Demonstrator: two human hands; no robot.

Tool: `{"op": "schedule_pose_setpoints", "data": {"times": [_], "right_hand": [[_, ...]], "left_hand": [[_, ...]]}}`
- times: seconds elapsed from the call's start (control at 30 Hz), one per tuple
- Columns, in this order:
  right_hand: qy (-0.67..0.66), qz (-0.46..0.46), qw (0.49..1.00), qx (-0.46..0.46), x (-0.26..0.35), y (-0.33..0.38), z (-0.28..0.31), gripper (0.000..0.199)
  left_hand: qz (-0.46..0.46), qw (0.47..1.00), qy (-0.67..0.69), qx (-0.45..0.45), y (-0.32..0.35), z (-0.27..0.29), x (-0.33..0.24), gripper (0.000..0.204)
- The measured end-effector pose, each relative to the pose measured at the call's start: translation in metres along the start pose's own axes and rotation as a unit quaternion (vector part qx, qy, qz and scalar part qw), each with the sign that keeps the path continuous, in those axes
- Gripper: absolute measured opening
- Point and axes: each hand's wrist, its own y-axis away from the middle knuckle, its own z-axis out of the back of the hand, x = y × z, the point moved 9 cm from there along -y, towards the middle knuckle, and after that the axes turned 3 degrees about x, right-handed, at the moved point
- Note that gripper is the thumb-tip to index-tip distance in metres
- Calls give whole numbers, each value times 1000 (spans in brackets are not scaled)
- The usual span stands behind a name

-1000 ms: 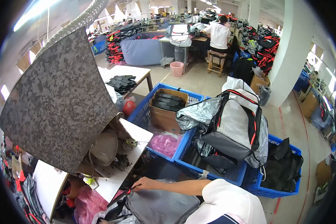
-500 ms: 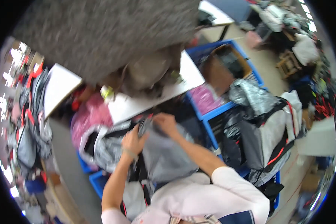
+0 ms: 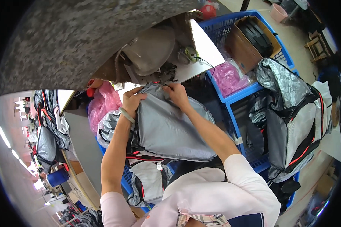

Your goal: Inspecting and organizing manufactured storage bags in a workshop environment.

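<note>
Both of my hands grip the top edge of a grey and silver bag (image 3: 170, 128) with red piping that lies in front of me. My left hand (image 3: 132, 101), with a pale green bangle on the wrist, pinches the edge at the left. My right hand (image 3: 176, 94) holds the same edge a little to the right, close to the white worktable (image 3: 206, 53). More grey bags (image 3: 149, 181) lie underneath, over a blue crate.
A large speckled grey panel (image 3: 83, 38) fills the top of the view. A pink plastic bag (image 3: 102, 104) sits to the left. To the right stand blue crates (image 3: 238, 96), a cardboard box of black straps (image 3: 252, 43) and a stack of silver bags (image 3: 291, 121).
The view has swung down from the room to my lap. My hands have come together on the grey bag's top edge and lifted it closer to the worktable.
</note>
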Motion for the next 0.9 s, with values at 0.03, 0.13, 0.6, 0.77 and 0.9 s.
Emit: {"op": "schedule_pose_setpoints", "data": {"times": [0.03, 0.13, 0.6, 0.77, 0.9], "right_hand": [[6, 0, 1000, 1, -5, -8, -4, 28], [18, -29, 999, 8, -14, -26, -8, 29], [10, -87, 996, 6, -38, -70, -17, 33], [-15, -93, 995, 22, -47, -76, -21, 35], [13, -83, 996, -17, -54, -76, -12, 33]], "left_hand": [[6, 1000, 10, 1, -9, 2, 3, 37], [25, 1000, 5, -7, -25, 1, 4, 33], [-39, 999, -15, -35, -73, 6, 2, 14], [12, 999, -39, -8, -79, 4, 10, 11], [31, 998, -49, -1, -76, -9, 10, 12]]}}
